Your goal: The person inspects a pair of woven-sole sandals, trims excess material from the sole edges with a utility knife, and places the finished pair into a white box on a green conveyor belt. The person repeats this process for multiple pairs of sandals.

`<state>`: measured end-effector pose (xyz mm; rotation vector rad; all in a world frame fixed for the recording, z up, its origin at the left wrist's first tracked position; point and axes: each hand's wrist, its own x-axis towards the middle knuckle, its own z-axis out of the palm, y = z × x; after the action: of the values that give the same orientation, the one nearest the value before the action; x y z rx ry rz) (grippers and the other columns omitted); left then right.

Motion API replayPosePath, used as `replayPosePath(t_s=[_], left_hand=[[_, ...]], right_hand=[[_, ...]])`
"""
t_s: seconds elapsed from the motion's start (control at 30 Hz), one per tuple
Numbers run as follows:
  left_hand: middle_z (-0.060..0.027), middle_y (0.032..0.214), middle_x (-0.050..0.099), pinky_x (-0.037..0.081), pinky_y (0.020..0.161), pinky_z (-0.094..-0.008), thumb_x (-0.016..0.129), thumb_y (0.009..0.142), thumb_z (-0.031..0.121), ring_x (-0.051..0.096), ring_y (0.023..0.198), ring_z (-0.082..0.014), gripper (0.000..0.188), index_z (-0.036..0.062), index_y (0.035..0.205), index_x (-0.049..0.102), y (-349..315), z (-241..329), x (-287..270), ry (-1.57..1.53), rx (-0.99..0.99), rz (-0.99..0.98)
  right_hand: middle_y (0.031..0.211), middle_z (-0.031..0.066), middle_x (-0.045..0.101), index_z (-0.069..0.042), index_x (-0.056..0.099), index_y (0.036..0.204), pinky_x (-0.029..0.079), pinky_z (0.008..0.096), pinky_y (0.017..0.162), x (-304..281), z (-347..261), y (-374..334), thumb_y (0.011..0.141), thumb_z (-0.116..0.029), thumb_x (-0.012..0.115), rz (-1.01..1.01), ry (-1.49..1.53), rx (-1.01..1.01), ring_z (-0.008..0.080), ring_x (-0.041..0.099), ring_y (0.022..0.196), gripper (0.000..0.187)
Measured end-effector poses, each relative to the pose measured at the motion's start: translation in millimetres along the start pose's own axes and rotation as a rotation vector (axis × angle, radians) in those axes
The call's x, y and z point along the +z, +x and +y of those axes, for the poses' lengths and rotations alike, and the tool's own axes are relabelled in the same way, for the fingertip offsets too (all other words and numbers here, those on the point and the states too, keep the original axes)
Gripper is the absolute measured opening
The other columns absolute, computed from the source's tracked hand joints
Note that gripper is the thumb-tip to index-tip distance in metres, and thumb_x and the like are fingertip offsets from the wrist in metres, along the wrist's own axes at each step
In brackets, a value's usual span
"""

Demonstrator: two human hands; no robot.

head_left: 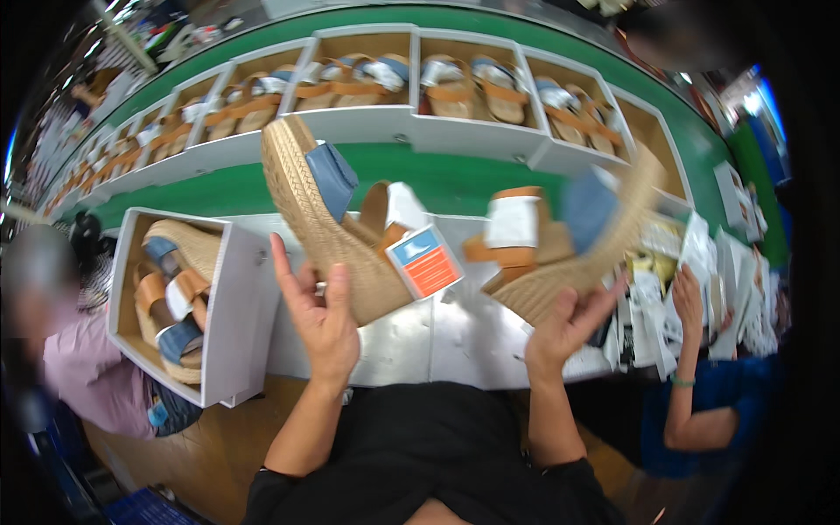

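Observation:
In my left hand (pixel 319 319) is a wedge sandal (pixel 306 206) with a braided tan sole, a blue strap, and a white and brown strap. A blue and orange tag (pixel 425 261) hangs from it. My right hand (pixel 569 332) holds a matching sandal (pixel 560 280), tilted the opposite way and partly blurred. Both sandals are raised above the metal tabletop (pixel 468 350), apart from each other, with their soles turned outward. My fingers press against the soles from the outside.
An open white box (pixel 234 306) with a sandal pair stands at the left. Several open shoe boxes (pixel 363 118) line the green surface (pixel 455 179) beyond. People sit on both sides; the right one's hand (pixel 687 302) is near white packaging (pixel 647 306).

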<state>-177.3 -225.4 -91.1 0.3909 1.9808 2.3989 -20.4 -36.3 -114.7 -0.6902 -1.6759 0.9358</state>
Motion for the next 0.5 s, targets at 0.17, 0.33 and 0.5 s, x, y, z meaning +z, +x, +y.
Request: replayPosePath(t_s=[0.17, 0.33, 0.5], left_hand=[[-0.0120, 0.140, 0.050, 0.043, 0.109, -0.0403, 0.056, 0.101, 0.012, 0.053, 0.126, -0.0215, 0.070, 0.0098, 0.156, 0.012, 10, 24, 18, -0.409, -0.308, 0.018], [-0.0123, 0.142, 0.051, 0.044, 0.112, -0.0412, 0.046, 0.106, 0.023, 0.050, 0.132, -0.0250, 0.043, 0.0041, 0.144, 0.038, 3, 16, 27, -0.927, -0.603, -0.180], [-0.0137, 0.140, 0.052, 0.047, 0.111, -0.0376, 0.045, 0.106, 0.023, 0.054, 0.128, -0.0242, 0.040, 0.0033, 0.142, 0.042, -15, 6, 36, -1.267, -0.794, -0.272]], right_hand=[[0.134, 0.0098, 0.051, -0.004, 0.015, 0.153, 0.043, 0.0304, 0.101, 21, -12, 10, 0.097, -0.004, 0.060, 0.045, 0.525, 0.279, 0.0172, 0.053, 0.116, 0.072], [0.142, 0.0090, 0.050, -0.007, 0.038, 0.142, 0.046, 0.0391, 0.111, 40, -36, 8, 0.105, -0.027, 0.050, -0.123, 1.287, 0.950, 0.0241, 0.053, 0.128, 0.044], [0.143, 0.0111, 0.050, -0.010, 0.042, 0.144, 0.059, 0.0328, 0.095, 48, -42, -18, 0.107, -0.033, 0.043, -0.280, 1.766, 1.270, 0.0250, 0.054, 0.128, 0.044]])
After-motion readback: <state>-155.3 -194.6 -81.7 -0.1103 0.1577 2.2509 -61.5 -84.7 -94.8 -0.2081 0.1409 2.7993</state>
